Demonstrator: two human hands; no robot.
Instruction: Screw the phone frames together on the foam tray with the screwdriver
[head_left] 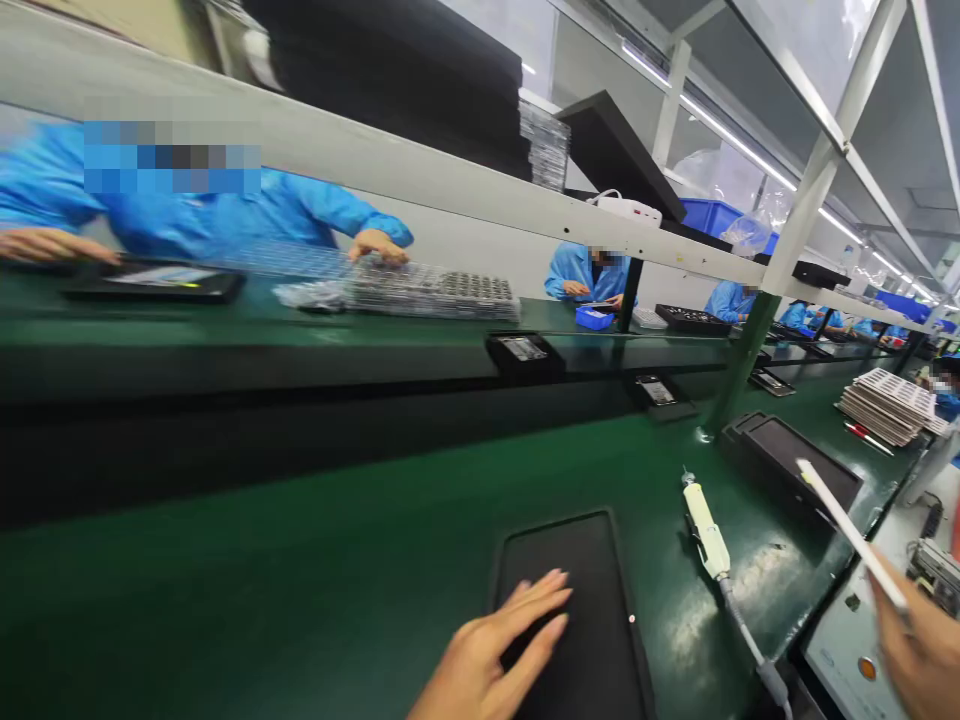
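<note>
My left hand (506,645) lies over a flat black tray (592,560) on the green bench, its fingers stretched out. Whether the fingertips press on the tray or hover just above it I cannot tell. At the right edge my right hand (919,635) is closed on a slim white stick (847,525) with a yellowish tip, too blurred to name more closely. The stick points up and left, its tip in front of another black tray (806,460). Between my hands a cream electric screwdriver (706,530) lies on the bench, its cable running toward me.
A green post (739,370) rises behind the screwdriver. Small black trays (525,350) holding parts sit along the raised dark strip. Across it, a co-worker in blue (225,210) sits by stacked clear blister trays (435,290). A pile of boards (889,405) stands at right.
</note>
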